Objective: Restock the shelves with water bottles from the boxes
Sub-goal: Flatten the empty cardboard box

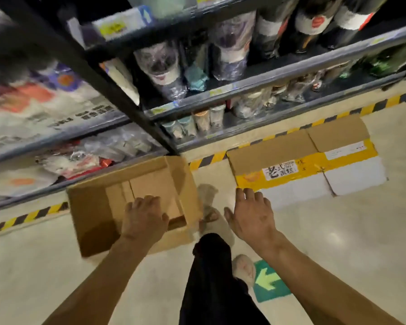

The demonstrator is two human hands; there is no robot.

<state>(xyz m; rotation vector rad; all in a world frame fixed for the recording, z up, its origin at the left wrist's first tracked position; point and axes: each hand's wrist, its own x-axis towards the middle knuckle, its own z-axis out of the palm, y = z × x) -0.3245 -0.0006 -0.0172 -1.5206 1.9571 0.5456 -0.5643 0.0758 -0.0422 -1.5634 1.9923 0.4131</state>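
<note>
An open brown cardboard box point(94, 207) sits on the floor in front of the shelves, and I see no bottles inside it. My left hand point(144, 216) hovers over the box's near edge with fingers loosely bent, holding nothing. Held out in the air to the right of the box, my right hand point(251, 213) has its fingers spread and holds nothing. Two closed boxes sealed with yellow tape, one point(274, 158) beside the other point(340, 139), lie on the floor further right. The dark shelves point(263, 77) hold wrapped bottles and cups.
A black and yellow hazard stripe point(370, 109) runs along the floor at the shelf base. My dark trouser leg point(211, 277) and light shoes are between my arms. A green floor sticker with an arrow point(268, 281) lies at lower right. Packaged goods point(42, 106) fill the left shelves.
</note>
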